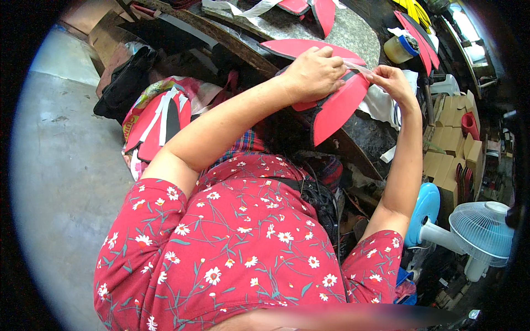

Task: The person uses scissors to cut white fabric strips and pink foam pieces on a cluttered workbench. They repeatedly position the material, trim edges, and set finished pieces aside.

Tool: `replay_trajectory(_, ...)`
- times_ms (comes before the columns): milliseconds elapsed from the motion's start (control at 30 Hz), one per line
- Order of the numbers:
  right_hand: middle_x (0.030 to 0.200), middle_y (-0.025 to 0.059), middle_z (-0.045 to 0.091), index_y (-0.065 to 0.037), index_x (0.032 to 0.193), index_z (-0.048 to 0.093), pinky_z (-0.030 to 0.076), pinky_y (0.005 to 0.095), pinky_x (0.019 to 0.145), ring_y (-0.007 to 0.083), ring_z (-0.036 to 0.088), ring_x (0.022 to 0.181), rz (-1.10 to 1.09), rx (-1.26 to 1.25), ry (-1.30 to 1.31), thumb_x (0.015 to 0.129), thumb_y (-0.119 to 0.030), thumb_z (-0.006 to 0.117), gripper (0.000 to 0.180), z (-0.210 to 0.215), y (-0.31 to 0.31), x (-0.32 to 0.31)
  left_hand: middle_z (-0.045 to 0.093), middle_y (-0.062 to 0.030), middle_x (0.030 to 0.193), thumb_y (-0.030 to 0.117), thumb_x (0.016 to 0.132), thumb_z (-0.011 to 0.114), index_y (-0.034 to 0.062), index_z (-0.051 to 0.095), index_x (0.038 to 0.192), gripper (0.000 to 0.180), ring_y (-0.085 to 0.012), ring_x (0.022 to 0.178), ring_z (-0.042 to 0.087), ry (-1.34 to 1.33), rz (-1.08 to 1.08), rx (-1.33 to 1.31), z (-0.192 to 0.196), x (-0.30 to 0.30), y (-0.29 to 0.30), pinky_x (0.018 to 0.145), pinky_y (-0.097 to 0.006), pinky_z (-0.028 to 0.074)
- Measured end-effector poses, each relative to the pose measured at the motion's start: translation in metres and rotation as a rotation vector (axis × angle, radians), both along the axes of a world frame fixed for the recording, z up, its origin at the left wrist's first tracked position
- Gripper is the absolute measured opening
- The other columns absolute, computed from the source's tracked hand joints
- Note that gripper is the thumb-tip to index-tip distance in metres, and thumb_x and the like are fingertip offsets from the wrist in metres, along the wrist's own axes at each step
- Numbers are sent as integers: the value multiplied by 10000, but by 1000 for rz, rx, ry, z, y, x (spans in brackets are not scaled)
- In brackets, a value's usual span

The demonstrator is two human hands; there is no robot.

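Over the edge of the worktable, my left hand (pixel 313 75) is closed on a red leaf-shaped panel piece (pixel 341 110) with dark edges. Its fingers are curled, and the fingertips are partly hidden. One pointed end of the piece hangs down towards me; another red pointed part (pixel 287 48) spreads to the far left. A narrow whitish strip (pixel 359 68) runs across the piece. To the right, my right hand (pixel 395 85) pinches the strip's end between thumb and fingers. White cloth (pixel 381 105) lies under that hand.
More red pieces (pixel 324 15) lie on the stone-like tabletop (pixel 353 33). A jar with a blue lid (pixel 398 48) stands at the far right. Cardboard boxes (pixel 450 138) and a blue-white fan (pixel 479 234) are on the right. Left, a colourful bag (pixel 144 107) bears red pieces with white strips.
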State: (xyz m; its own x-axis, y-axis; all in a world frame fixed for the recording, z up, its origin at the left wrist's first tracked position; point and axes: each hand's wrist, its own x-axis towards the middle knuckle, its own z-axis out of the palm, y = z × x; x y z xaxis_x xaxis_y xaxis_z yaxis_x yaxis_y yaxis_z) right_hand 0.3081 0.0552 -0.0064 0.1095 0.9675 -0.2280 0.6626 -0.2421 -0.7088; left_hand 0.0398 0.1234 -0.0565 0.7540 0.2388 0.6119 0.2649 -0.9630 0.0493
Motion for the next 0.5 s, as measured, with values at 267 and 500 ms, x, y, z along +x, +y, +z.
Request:
replay_trajectory(267, 698, -59, 561, -27, 840, 684, 377, 252, 589, 53, 465, 649, -122, 156, -20, 899, -279, 710, 261, -18, 14, 12, 607, -15, 947, 430, 845, 644, 95, 706, 968, 362, -206, 947, 554, -31, 63, 39, 2, 2, -8, 765, -359, 443)
replay_trajectory(500, 681, 36, 636, -30, 820, 705, 454, 321, 636, 129, 567, 643, -183, 160, -202, 845, -374, 708, 345, -38, 29, 17, 598, -47, 949, 433, 861, 635, 103, 671, 983, 353, -240, 934, 559, 6, 44, -45, 6, 9, -5, 775, -380, 453)
